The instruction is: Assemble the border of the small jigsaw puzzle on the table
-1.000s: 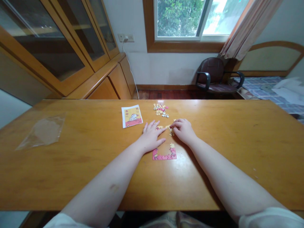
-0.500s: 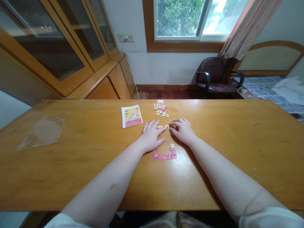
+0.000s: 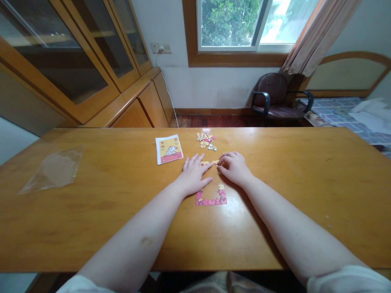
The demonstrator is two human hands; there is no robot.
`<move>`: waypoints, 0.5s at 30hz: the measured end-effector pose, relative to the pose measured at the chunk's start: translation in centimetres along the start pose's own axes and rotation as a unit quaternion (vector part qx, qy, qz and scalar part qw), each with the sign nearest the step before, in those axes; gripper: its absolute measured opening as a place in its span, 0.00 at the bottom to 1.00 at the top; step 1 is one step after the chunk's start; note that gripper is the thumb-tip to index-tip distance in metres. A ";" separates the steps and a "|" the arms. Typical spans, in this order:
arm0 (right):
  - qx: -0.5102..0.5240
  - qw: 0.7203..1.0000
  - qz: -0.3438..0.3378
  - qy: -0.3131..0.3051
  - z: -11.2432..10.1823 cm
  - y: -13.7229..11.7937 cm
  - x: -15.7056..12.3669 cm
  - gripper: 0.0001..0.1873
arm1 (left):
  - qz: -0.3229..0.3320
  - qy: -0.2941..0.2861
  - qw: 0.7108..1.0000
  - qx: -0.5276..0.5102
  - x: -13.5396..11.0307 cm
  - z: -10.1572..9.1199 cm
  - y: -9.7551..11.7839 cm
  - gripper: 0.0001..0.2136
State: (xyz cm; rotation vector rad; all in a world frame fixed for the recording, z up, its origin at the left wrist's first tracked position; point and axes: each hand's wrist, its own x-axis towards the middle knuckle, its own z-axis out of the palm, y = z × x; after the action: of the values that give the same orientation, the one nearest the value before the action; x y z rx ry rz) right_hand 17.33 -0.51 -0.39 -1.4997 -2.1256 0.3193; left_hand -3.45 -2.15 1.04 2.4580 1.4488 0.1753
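My left hand (image 3: pixel 193 177) lies flat with fingers spread, over the left side of the puzzle and against the joined yellow top-edge pieces (image 3: pixel 205 163). My right hand (image 3: pixel 234 167) is closed, its thumb and fingertips pinching a small yellow puzzle piece (image 3: pixel 215 162) at the right end of that row. The fingers partly hide the piece and others under them. Nearer me, a U-shaped border of joined pink pieces (image 3: pixel 210 202) lies on the table, with a yellow piece (image 3: pixel 221 186) at its upper right end.
A heap of loose puzzle pieces (image 3: pixel 206 140) lies beyond my hands. Left of it is a picture card (image 3: pixel 170 149) with a white animal on yellow and pink. A clear plastic bag (image 3: pixel 55 169) rests at the left of the wooden table (image 3: pixel 290 162). Behind stands an office chair (image 3: pixel 273 97).
The yellow piece at my right fingertips sits slightly changed against the top row, with the fingers shifted a little. My left hand stays in place.
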 end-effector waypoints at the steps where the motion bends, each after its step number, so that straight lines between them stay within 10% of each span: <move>1: -0.001 1.000 -0.001 -0.003 0.0 0.0 0.0 0.04 | -0.003 -0.002 1.000 0.002 0.0 0.0 0.0 0.28; 15: -0.003 1.000 0.000 -0.005 0.2 0.3 0.0 0.07 | -0.010 -0.002 1.000 0.014 0.0 0.2 -0.1 0.28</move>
State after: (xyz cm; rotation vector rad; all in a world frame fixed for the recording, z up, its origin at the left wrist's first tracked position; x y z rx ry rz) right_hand 17.42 -0.40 -0.69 -1.5052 -2.1365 0.3218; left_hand -3.46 -2.12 0.83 2.4630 1.4832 0.1475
